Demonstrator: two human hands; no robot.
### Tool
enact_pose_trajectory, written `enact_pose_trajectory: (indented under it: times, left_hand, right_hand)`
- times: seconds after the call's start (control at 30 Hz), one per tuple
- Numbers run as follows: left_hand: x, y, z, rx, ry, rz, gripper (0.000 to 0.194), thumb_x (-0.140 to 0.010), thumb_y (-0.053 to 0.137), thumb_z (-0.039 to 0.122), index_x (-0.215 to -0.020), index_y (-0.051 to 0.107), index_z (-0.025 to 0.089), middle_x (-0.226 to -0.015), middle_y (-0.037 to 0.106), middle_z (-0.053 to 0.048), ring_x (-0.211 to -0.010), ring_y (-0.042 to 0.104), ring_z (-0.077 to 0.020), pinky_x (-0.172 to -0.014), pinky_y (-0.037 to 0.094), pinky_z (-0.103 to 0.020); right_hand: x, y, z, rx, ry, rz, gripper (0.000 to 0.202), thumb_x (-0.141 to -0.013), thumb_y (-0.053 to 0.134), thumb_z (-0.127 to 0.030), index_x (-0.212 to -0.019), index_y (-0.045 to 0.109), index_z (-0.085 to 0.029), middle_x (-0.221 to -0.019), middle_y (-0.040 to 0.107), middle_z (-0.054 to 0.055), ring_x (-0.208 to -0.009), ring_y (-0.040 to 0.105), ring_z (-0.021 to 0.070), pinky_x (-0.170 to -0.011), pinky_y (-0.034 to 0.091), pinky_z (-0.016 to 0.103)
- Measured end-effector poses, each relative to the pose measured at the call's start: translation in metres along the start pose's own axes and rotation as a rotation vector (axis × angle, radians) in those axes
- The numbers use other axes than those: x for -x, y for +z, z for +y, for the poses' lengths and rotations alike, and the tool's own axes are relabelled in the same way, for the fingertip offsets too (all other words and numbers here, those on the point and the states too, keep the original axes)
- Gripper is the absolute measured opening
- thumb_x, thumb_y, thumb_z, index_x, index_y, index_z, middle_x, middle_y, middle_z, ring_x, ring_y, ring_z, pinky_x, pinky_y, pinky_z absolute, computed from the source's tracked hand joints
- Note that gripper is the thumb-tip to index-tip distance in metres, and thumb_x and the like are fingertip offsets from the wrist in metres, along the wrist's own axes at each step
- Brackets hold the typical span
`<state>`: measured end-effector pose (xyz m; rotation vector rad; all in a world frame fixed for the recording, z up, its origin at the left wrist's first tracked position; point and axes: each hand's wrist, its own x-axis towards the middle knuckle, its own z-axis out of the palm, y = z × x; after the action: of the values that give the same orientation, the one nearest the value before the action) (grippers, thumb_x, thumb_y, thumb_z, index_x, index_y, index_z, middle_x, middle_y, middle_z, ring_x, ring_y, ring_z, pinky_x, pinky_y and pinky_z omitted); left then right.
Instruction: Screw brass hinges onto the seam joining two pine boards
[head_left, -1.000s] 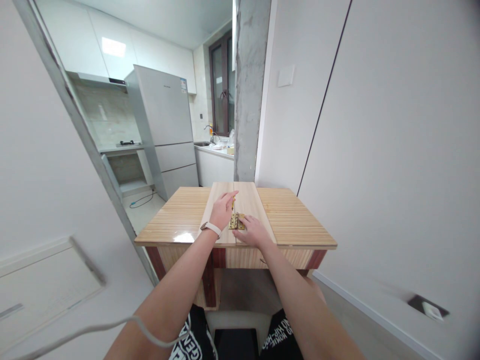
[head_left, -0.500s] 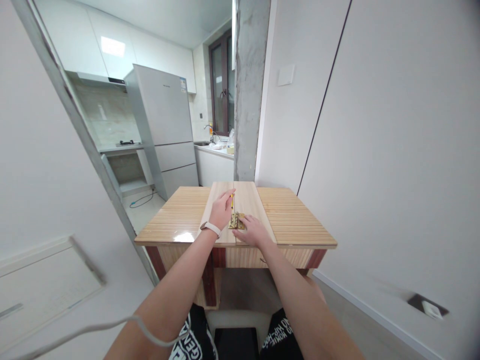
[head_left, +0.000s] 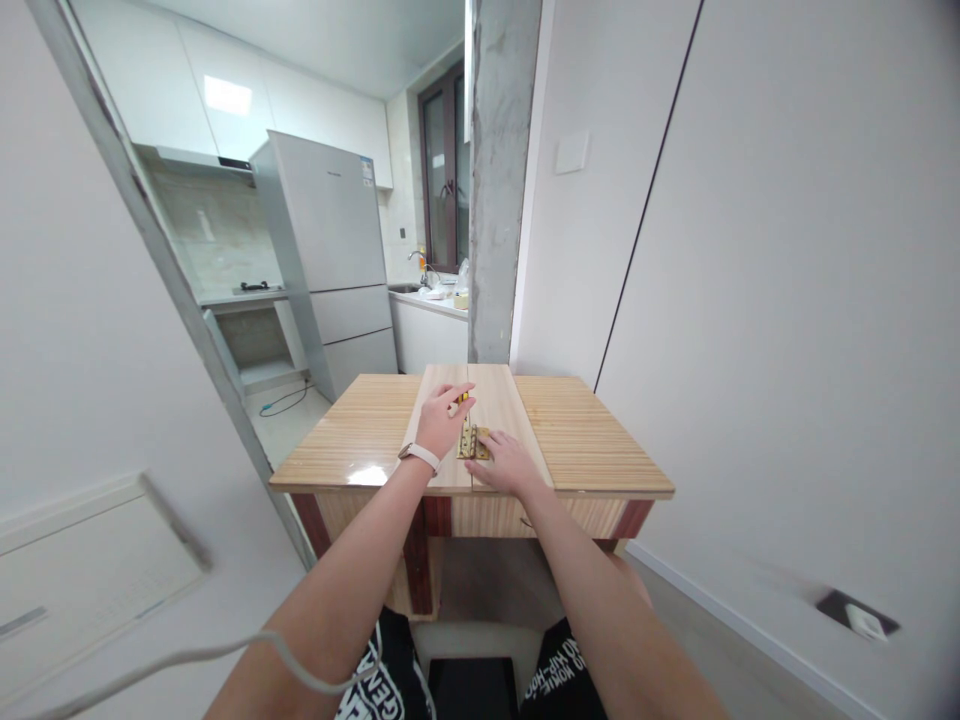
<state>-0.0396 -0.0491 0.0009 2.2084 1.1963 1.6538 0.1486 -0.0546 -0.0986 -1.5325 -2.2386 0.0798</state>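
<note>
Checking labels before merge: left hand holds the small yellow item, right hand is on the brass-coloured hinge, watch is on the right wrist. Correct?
Not quite: the watch is on the left wrist, as the head view shows. The rest holds: left hand on the small yellow item, right hand on the brass-coloured hinge.

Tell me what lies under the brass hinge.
The hinge lies over the left board and right board, with their seam showing on its near side. Whatever is directly beneath is covered; the right hand hides part of the hinge.
</note>
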Motion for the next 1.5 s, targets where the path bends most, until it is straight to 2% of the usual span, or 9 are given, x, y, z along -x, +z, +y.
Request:
enact_pose_trajectory:
  times: [0.17,0.27,0.4,0.6,0.87,1.0,1.17,1.33,1.5]
  left_hand:
    - [0.001,0.004,-0.005,0.110,0.036,-0.024,0.036,-0.103,0.048,0.026,-0.136,0.063,0.023,-0.132,0.064,-0.010,-0.119,0.063,-0.0195,-0.098,0.055,-0.033]
    - [0.001,0.007,-0.009,0.163,0.023,-0.057,0.041,-0.103,0.045,0.022,-0.142,0.057,0.022,-0.137,0.063,-0.011,-0.126,0.061,-0.0210,-0.104,0.052,-0.037]
    - [0.002,0.008,-0.010,0.180,0.008,-0.066,0.041,-0.103,0.044,0.022,-0.143,0.057,0.022,-0.131,0.066,-0.011,-0.119,0.065,-0.0211,-0.102,0.054,-0.038]
    - [0.001,0.002,-0.004,0.090,0.001,-0.037,0.032,-0.098,0.058,0.029,-0.128,0.069,0.026,-0.111,0.064,-0.007,-0.093,0.066,-0.0157,-0.084,0.060,-0.029]
    - [0.001,0.005,-0.006,0.156,0.014,-0.082,0.042,-0.102,0.046,0.020,-0.142,0.058,0.024,-0.131,0.063,-0.011,-0.116,0.065,-0.0194,-0.097,0.057,-0.034]
    - [0.001,0.006,-0.007,0.170,-0.015,-0.104,0.042,-0.100,0.050,0.020,-0.140,0.060,0.025,-0.121,0.067,-0.009,-0.104,0.069,-0.0183,-0.094,0.059,-0.034]
    - [0.001,0.005,-0.007,0.123,-0.053,-0.031,0.044,-0.092,0.068,0.027,-0.136,0.064,0.028,-0.109,0.063,-0.006,-0.086,0.067,-0.0157,-0.081,0.062,-0.032]
    - [-0.001,0.006,-0.004,0.163,-0.038,0.007,0.040,-0.093,0.067,0.029,-0.133,0.063,0.026,-0.120,0.064,-0.008,-0.096,0.067,-0.0177,-0.084,0.061,-0.032]
    - [-0.007,0.006,-0.006,0.096,-0.026,0.038,0.045,-0.101,0.051,0.029,-0.145,0.047,0.023,-0.132,0.062,-0.012,-0.114,0.064,-0.0210,-0.096,0.056,-0.037]
  right_hand:
    - [-0.001,0.002,0.001,0.000,0.005,-0.011,0.081,-0.086,0.051,-0.078,-0.147,0.054,-0.025,-0.150,0.052,0.011,-0.140,0.042,0.0304,-0.119,0.027,0.045]
    - [-0.001,0.002,0.001,0.001,-0.001,-0.004,0.080,-0.087,0.052,-0.078,-0.146,0.055,-0.023,-0.148,0.053,0.012,-0.139,0.043,0.0304,-0.118,0.027,0.044]
    - [-0.001,0.000,0.001,-0.006,-0.016,0.007,0.079,-0.087,0.052,-0.077,-0.145,0.056,-0.024,-0.145,0.055,0.012,-0.137,0.045,0.0300,-0.117,0.028,0.043]
    - [-0.001,0.000,0.001,-0.004,-0.014,-0.001,0.079,-0.087,0.051,-0.078,-0.146,0.055,-0.025,-0.147,0.054,0.012,-0.137,0.044,0.0302,-0.116,0.028,0.044]
    - [0.000,0.000,0.002,-0.008,-0.020,0.013,0.078,-0.087,0.052,-0.077,-0.146,0.055,-0.025,-0.145,0.055,0.012,-0.137,0.045,0.0304,-0.117,0.029,0.045]
    - [0.001,0.000,0.002,-0.006,-0.022,0.025,0.079,-0.087,0.051,-0.078,-0.146,0.055,-0.026,-0.146,0.055,0.011,-0.138,0.045,0.0306,-0.117,0.029,0.046]
    - [-0.001,0.002,0.002,0.001,-0.017,0.019,0.079,-0.087,0.052,-0.077,-0.146,0.055,-0.024,-0.148,0.053,0.012,-0.139,0.043,0.0306,-0.118,0.027,0.046]
    - [0.000,0.000,0.002,0.002,-0.021,0.023,0.078,-0.088,0.050,-0.077,-0.146,0.055,-0.024,-0.149,0.053,0.011,-0.140,0.043,0.0301,-0.118,0.027,0.044]
    - [0.002,-0.004,0.000,0.002,-0.031,0.019,0.076,-0.088,0.051,-0.075,-0.146,0.055,-0.026,-0.149,0.053,0.010,-0.140,0.042,0.0292,-0.118,0.027,0.043]
